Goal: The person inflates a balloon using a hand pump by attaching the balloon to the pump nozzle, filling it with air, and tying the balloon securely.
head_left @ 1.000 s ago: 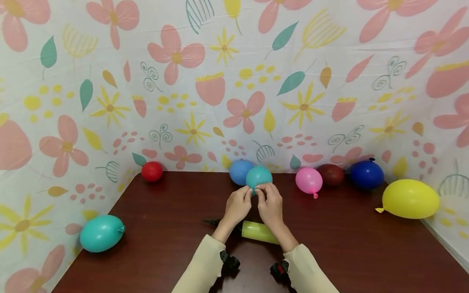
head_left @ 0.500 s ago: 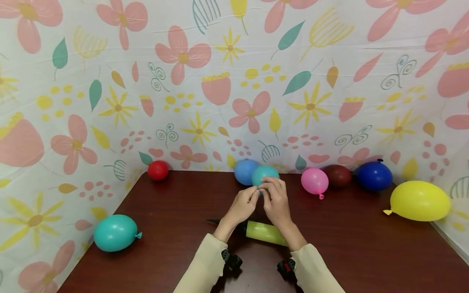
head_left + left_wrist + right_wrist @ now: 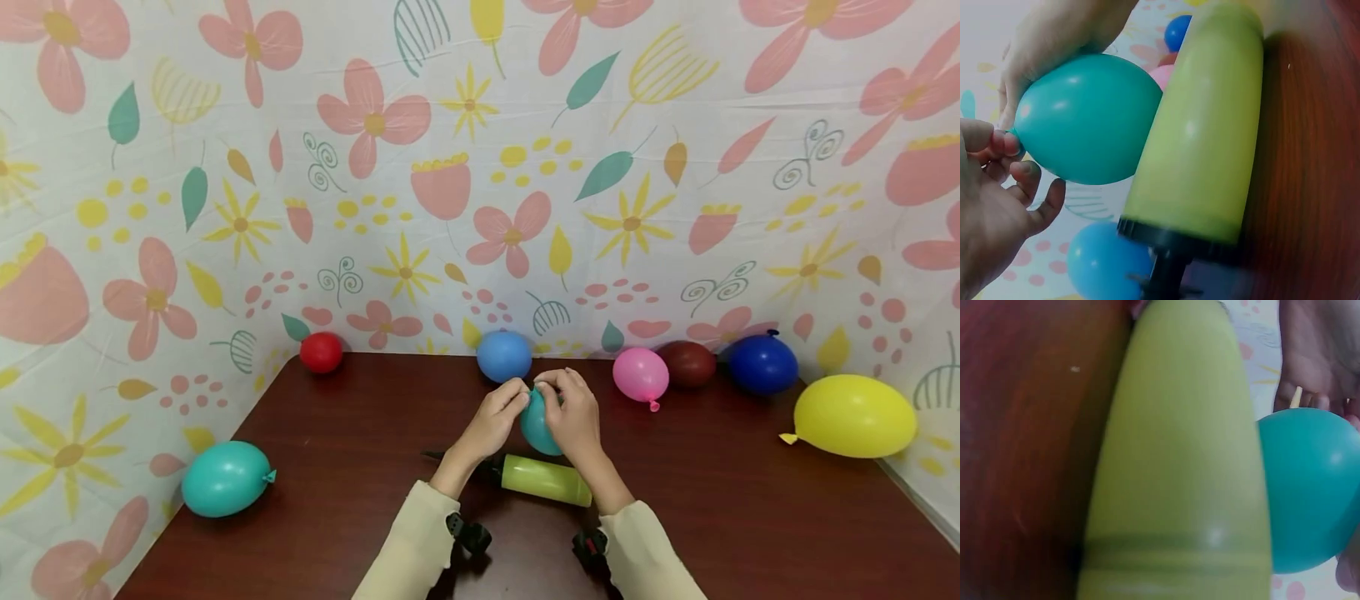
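Note:
A small teal balloon (image 3: pixel 540 429) hangs below my two hands at the middle of the table, its neck up between my fingertips. My left hand (image 3: pixel 487 421) pinches the neck from the left, as the left wrist view also shows on this balloon (image 3: pixel 1091 119). From the other side my right hand (image 3: pixel 576 417) grips at the neck, its fingers curled there and partly in front of the balloon. Whether a knot is in the neck is hidden by the fingers. Just nearer than the balloon lies a yellow-green hand pump (image 3: pixel 546 479) with a black nozzle end pointing left.
Along the back edge of the brown table (image 3: pixel 360 517) sit balloons: red (image 3: pixel 321 352), light blue (image 3: pixel 504 357), pink (image 3: pixel 641 375), dark red (image 3: pixel 687 364) and dark blue (image 3: pixel 763 364). A yellow balloon (image 3: pixel 855 415) lies right; a larger teal one (image 3: pixel 227 478) lies left. Flowered cloth (image 3: pixel 450 275) stands behind.
The teal balloon between my hands has swung from behind my fingertips, in front of the light blue balloon, down to hang beneath them. The light blue balloon now shows whole.

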